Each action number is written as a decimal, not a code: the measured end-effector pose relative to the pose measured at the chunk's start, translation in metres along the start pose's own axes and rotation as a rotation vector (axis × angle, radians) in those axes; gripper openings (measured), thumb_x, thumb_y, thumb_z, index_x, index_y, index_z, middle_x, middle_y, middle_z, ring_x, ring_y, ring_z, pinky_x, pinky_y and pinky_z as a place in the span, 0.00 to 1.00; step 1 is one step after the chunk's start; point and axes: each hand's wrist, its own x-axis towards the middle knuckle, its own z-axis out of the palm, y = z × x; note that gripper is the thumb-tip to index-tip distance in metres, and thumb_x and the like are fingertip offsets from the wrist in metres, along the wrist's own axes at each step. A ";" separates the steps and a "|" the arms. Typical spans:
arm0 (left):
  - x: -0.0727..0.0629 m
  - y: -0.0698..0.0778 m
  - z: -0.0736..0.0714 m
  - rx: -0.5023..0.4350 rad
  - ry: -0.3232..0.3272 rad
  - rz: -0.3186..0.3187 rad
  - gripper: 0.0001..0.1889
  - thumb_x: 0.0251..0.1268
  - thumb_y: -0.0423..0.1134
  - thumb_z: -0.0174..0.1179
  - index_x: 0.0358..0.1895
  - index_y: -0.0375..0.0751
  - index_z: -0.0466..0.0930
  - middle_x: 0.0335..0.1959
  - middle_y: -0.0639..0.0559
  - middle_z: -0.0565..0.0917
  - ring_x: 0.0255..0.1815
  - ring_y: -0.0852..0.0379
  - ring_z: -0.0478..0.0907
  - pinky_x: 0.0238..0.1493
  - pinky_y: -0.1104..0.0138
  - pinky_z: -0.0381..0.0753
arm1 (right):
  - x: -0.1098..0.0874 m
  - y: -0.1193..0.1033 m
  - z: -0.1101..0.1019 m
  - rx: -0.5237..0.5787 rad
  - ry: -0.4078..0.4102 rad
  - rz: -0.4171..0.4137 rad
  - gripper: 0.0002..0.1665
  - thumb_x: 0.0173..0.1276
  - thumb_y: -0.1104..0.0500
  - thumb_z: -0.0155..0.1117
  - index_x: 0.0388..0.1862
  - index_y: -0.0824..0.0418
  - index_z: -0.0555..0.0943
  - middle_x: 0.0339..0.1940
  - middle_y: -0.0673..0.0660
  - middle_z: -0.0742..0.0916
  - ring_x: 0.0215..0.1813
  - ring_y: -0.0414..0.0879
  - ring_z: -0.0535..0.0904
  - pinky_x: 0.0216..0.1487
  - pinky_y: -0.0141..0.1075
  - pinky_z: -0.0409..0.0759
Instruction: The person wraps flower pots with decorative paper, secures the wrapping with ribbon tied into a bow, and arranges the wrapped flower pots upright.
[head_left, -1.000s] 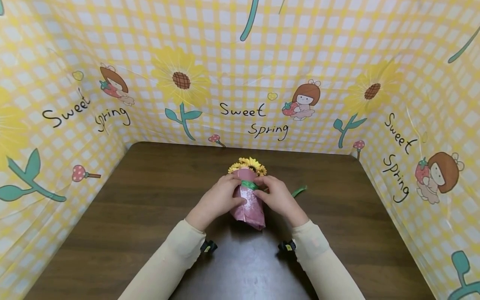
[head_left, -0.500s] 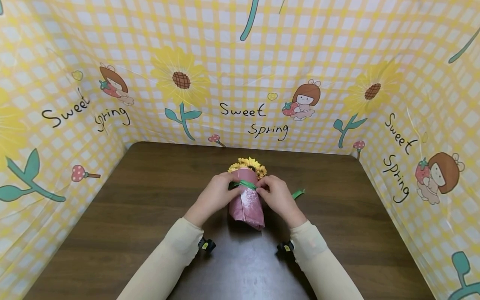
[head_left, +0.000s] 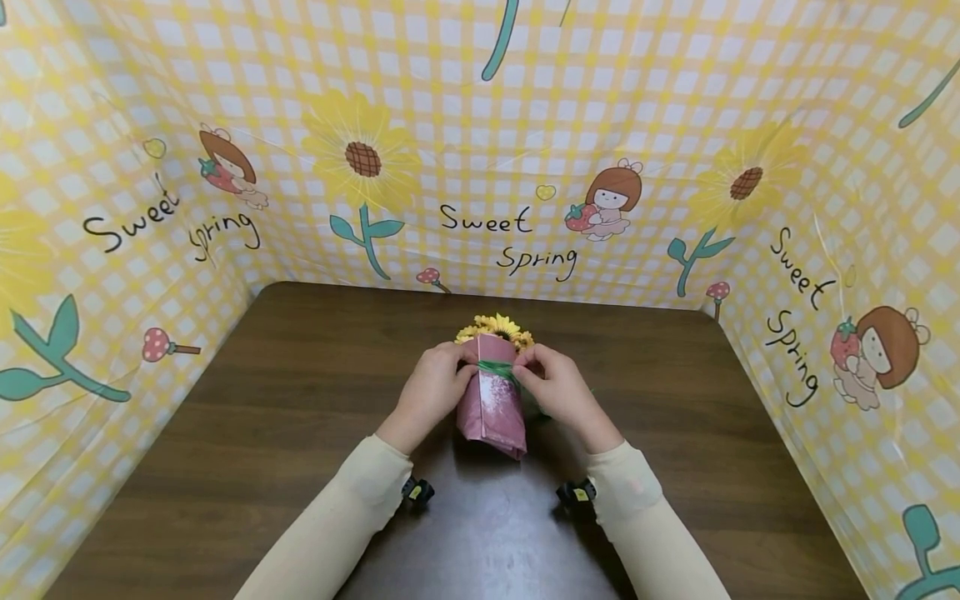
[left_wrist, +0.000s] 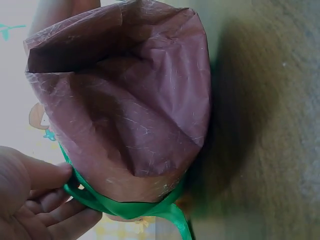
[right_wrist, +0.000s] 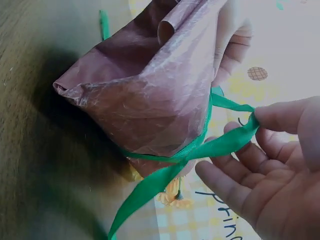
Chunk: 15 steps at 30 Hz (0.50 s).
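**Green ribbon pinched on both sides of a pink-wrapped bouquet**

Nearest are two cream sleeves, a small black device at each cuff, above a dark wooden table. Next comes the bouquet's bottom end, its crinkled pink wrapping gaping open toward the person; whether this end touches the wood I cannot tell. The bouquet is at the middle of the table, between the hands, flowers pointing away.

Farther along the wrapping, the ribbon circles it. The left hand pinches the ribbon between thumb and finger at the left side; the right hand pinches a folded length at the right — its other fingers loosely bent — while a ribbon tail hangs free. Beyond the ribbon, yellow flowers top the wrapping. Behind the table rises a yellow-checked cloth printed with sunflowers and "Sweet Spring".
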 end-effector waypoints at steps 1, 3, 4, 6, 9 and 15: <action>0.000 -0.001 0.000 0.001 0.008 0.003 0.03 0.70 0.34 0.65 0.41 0.42 0.87 0.40 0.49 0.86 0.44 0.52 0.84 0.47 0.57 0.84 | 0.000 0.000 0.000 0.012 -0.008 -0.002 0.05 0.75 0.57 0.65 0.41 0.57 0.82 0.48 0.54 0.86 0.44 0.47 0.80 0.48 0.41 0.79; 0.000 -0.001 0.000 -0.005 0.020 0.012 0.05 0.71 0.34 0.65 0.46 0.42 0.85 0.41 0.49 0.86 0.44 0.53 0.83 0.47 0.57 0.84 | -0.001 0.000 -0.001 0.028 -0.027 -0.007 0.05 0.75 0.57 0.65 0.41 0.57 0.82 0.46 0.53 0.86 0.43 0.46 0.80 0.46 0.40 0.78; -0.001 -0.002 0.000 -0.002 0.026 0.023 0.07 0.71 0.33 0.64 0.48 0.42 0.85 0.42 0.49 0.86 0.45 0.52 0.83 0.47 0.57 0.84 | -0.001 0.000 -0.001 0.034 -0.037 -0.013 0.05 0.74 0.57 0.66 0.41 0.57 0.82 0.45 0.53 0.86 0.43 0.46 0.80 0.47 0.40 0.78; -0.001 -0.002 0.000 0.021 0.026 0.042 0.10 0.73 0.33 0.62 0.53 0.43 0.84 0.44 0.49 0.85 0.45 0.53 0.83 0.47 0.57 0.84 | -0.001 0.001 0.000 0.046 -0.064 -0.033 0.05 0.73 0.57 0.67 0.41 0.58 0.83 0.44 0.53 0.86 0.44 0.46 0.80 0.48 0.40 0.80; -0.002 -0.001 0.000 0.070 0.017 0.060 0.13 0.75 0.34 0.60 0.57 0.44 0.85 0.43 0.49 0.82 0.42 0.53 0.82 0.43 0.58 0.84 | 0.000 0.003 0.001 0.052 -0.109 -0.068 0.03 0.71 0.60 0.69 0.39 0.59 0.85 0.47 0.54 0.85 0.50 0.47 0.81 0.53 0.42 0.82; -0.003 0.003 -0.001 0.158 -0.024 0.071 0.10 0.80 0.41 0.55 0.53 0.45 0.82 0.46 0.49 0.80 0.39 0.49 0.84 0.40 0.54 0.84 | 0.001 0.002 0.006 -0.031 -0.151 -0.093 0.01 0.68 0.61 0.72 0.36 0.55 0.89 0.58 0.56 0.84 0.62 0.52 0.79 0.61 0.47 0.79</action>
